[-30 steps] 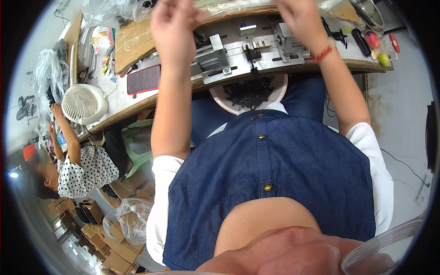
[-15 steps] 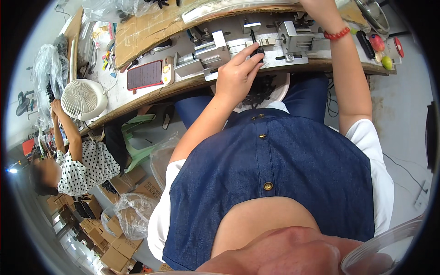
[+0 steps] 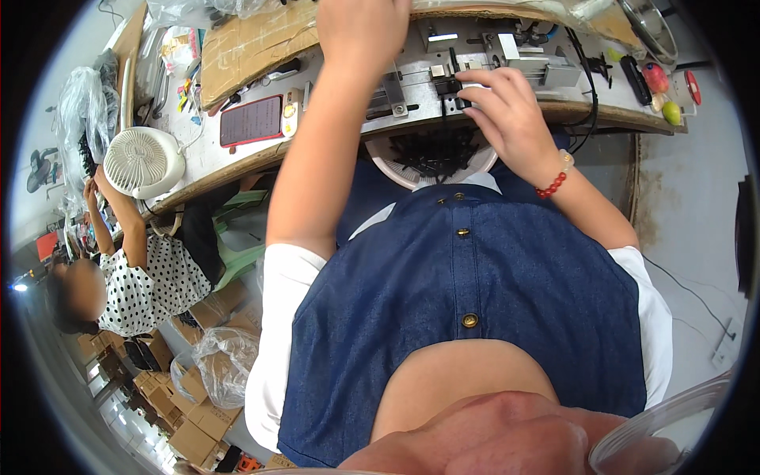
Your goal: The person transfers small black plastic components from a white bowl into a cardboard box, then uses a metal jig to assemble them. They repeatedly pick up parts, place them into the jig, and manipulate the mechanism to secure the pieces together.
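My right hand [image 3: 511,115], with a red bead bracelet on the wrist, has its curled fingers and thumb closed on a small black plastic part [image 3: 447,85]. That part sits at the middle of a metal clamping fixture [image 3: 550,73], and a thin black strip runs down from it at the bench edge. Stretched forward over the left side of the fixture, my left hand [image 3: 360,28] reaches past the upper picture edge. Its fingers are out of sight. Below the bench edge is a pale basket [image 3: 384,166] holding many black pieces [image 3: 439,154].
A phone [image 3: 252,123] and a white fan [image 3: 144,162] stand to the left on the bench. Cardboard [image 3: 253,55] lies behind the fixture. At right are black cables [image 3: 590,71], a black-handled tool [image 3: 633,79] and small fruit-like objects [image 3: 671,112]. A co-worker [image 3: 150,285] sits at far left.
My left hand has left the black part and gone up and forward. My right hand has come down from the top right to the black part. More of the basket shows.
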`<state>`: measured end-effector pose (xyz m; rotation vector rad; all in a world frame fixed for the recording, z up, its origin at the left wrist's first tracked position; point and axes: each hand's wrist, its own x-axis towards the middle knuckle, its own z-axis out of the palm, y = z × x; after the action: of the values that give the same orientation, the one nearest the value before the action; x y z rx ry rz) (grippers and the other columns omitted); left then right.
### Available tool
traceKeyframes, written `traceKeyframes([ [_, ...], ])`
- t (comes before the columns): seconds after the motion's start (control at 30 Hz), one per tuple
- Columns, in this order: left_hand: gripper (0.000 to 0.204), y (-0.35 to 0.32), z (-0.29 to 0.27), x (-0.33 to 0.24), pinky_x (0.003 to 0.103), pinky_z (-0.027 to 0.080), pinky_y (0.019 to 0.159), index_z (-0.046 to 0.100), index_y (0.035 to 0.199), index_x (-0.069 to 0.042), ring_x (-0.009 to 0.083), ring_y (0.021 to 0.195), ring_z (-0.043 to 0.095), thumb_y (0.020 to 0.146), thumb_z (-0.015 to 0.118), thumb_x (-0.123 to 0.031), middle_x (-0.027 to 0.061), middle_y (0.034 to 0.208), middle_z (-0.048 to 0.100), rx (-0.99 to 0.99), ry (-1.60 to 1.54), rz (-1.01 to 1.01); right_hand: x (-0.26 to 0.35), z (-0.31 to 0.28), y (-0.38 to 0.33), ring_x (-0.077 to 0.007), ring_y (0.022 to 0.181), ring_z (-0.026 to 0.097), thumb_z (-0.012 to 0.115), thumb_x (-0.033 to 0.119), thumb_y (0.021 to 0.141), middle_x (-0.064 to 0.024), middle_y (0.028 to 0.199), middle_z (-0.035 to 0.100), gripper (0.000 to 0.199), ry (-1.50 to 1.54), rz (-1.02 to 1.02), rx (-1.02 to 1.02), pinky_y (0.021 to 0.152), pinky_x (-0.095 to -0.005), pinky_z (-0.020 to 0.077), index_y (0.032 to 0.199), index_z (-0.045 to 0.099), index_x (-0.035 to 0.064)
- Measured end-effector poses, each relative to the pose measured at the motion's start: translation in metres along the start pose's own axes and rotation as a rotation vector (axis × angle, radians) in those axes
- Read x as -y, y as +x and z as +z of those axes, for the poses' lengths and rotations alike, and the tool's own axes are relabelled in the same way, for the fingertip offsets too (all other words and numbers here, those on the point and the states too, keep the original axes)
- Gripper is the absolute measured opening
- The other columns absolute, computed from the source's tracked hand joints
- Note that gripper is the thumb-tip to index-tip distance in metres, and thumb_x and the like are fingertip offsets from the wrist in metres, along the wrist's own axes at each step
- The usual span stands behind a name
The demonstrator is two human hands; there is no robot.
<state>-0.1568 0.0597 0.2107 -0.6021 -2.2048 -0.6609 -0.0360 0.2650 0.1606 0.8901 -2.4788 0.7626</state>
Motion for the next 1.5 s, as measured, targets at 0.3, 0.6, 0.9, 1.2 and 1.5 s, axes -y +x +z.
traceKeyframes([
  [0.3, 0.024, 0.035, 0.009, 0.033, 0.047, 0.053, 0.086, 0.075, 0.103, -0.006, 0.0368, 0.097, 0.068, 0.086, 0.076, -0.022, 0.0168, 0.102, 0.07, 0.302, 0.044, -0.226, -0.013, 0.026, 0.001, -0.0269, 0.113, 0.057, 0.066, 0.011, 0.087, -0.004, 0.126, 0.066, 0.021, -0.255, -0.132, 0.07, 0.096, -0.0412, 0.0475, 0.108, 0.067, 0.0079],
  [0.6, 0.028, -0.07, -0.032, -0.029, 0.028, 0.051, 0.059, 0.081, 0.109, -0.015, 0.0124, 0.064, 0.064, 0.083, 0.08, -0.005, 0.0064, 0.103, 0.063, 0.132, -0.438, -0.104, -0.055, -0.03, 0.068, -0.0285, 0.103, 0.062, 0.074, 0.014, 0.088, -0.008, 0.11, 0.068, 0.019, -0.16, -0.047, -0.222, 0.092, -0.0411, 0.0467, 0.105, 0.072, 0.006],
  [0.9, 0.031, -0.125, -0.005, -0.051, 0.027, 0.052, 0.061, 0.08, 0.111, -0.013, 0.0103, 0.063, 0.062, 0.081, 0.082, -0.002, 0.008, 0.117, 0.058, 0.27, -0.427, -0.168, -0.114, -0.028, 0.129, -0.0331, 0.101, 0.056, 0.077, 0.019, 0.084, -0.0112, 0.1, 0.064, 0.014, -0.382, 0.029, -0.16, 0.086, -0.0463, 0.0461, 0.09, 0.073, 0.0073],
  [1.2, 0.03, -0.124, -0.016, -0.058, 0.03, 0.056, 0.067, 0.079, 0.111, -0.012, 0.0164, 0.077, 0.068, 0.083, 0.08, -0.001, 0.0066, 0.122, 0.066, 0.314, -0.464, -0.269, -0.11, -0.04, 0.118, -0.0326, 0.094, 0.059, 0.074, 0.02, 0.086, -0.0114, 0.093, 0.063, 0.013, -0.103, 0.107, -0.195, 0.085, -0.0441, 0.0453, 0.089, 0.072, 0.0069],
  [1.5, 0.027, -0.138, 0.007, -0.052, 0.037, 0.062, 0.08, 0.075, 0.117, -0.014, 0.026, 0.1, 0.075, 0.09, 0.075, -0.013, 0.0029, 0.131, 0.07, 0.334, -0.299, -0.185, -0.074, -0.063, 0.111, -0.0255, 0.092, 0.061, 0.074, 0.011, 0.087, -0.0099, 0.092, 0.062, 0.012, 0.173, 0.192, -0.193, 0.084, -0.0366, 0.0474, 0.095, 0.071, 0.0025],
])
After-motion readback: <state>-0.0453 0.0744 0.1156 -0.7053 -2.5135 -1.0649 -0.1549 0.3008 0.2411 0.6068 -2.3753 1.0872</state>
